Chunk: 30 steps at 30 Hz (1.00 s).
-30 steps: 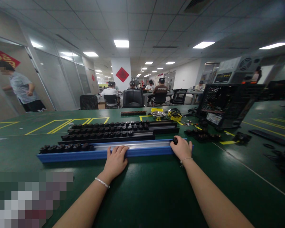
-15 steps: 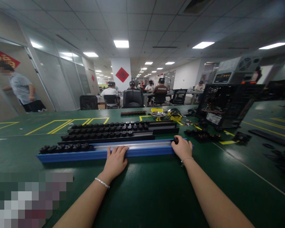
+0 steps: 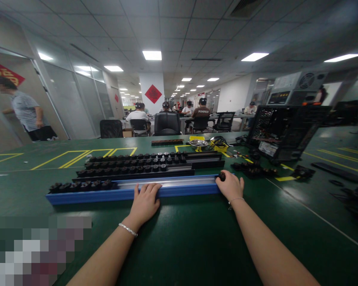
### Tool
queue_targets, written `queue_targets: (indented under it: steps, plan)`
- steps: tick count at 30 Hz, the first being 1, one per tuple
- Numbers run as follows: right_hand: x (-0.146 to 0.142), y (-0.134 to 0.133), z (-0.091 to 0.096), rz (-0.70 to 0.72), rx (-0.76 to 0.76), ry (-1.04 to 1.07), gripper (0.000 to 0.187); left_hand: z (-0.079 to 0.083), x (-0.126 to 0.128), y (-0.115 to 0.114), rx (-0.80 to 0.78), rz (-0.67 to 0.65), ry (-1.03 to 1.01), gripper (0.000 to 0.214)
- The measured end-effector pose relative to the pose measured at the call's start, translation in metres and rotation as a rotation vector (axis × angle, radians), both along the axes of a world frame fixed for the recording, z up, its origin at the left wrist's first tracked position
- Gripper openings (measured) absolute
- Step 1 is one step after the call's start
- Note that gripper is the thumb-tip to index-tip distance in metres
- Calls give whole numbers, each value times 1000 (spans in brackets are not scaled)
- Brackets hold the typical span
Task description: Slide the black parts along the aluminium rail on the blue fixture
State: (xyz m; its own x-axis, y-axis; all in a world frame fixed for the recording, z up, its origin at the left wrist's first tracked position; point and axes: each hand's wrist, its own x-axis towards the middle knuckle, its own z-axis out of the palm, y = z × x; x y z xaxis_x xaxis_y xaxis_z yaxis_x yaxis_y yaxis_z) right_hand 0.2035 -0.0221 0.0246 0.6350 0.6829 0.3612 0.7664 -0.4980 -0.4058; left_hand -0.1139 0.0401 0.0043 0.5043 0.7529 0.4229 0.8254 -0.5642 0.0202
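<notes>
Touching blue rail [image 3: 191, 191] along open channel [image 3: 187, 181]

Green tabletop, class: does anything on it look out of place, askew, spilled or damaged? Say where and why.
The computer case toward the right looks odd: its side appears open and uncovered. Near it, black parts lie in a loose jumble, unlike the tidy row in the blue rail. No spill shows.

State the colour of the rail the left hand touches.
The rail is blue on its near side; best in the head view.
</notes>
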Motion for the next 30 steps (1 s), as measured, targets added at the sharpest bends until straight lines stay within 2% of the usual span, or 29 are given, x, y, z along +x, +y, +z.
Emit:
queue_targets:
  steps: [25,30]
  plan:
    - [2,-1,0,-12,8,7,40,2,-1,-2,-15,-5,-20,48]
    - [6,-2,-1,-18,5,59,38,3,0,-2,-21,2,-10,48]
